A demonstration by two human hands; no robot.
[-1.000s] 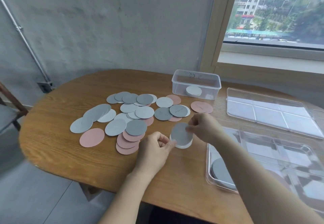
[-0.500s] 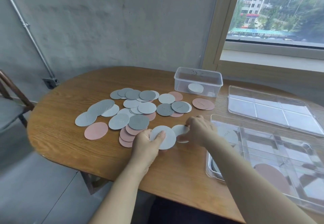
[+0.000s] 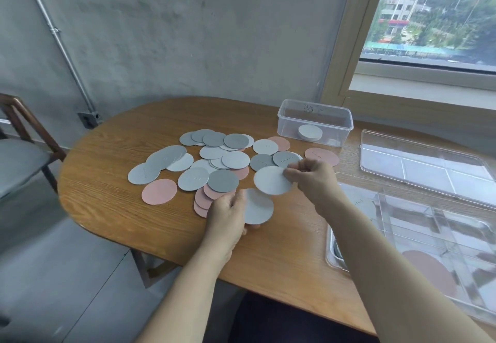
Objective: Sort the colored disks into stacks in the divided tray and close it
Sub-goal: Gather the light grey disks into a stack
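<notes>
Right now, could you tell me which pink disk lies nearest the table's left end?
The pink disk lying fully uncovered beside the leftmost grey disk; the other pink disks sit farther right, mostly tucked under grey ones.

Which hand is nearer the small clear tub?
Right. The right hand is directly in front of the small clear tub; the left hand is nearer the person and further left.

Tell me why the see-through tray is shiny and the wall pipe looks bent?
Head view: window daylight glares off the divided tray and its lid; the wide-angle lens bows the wall pipe; the left hand gripping a grey disk and the right hand pinching a white disk look slightly motion-blurred.
</notes>
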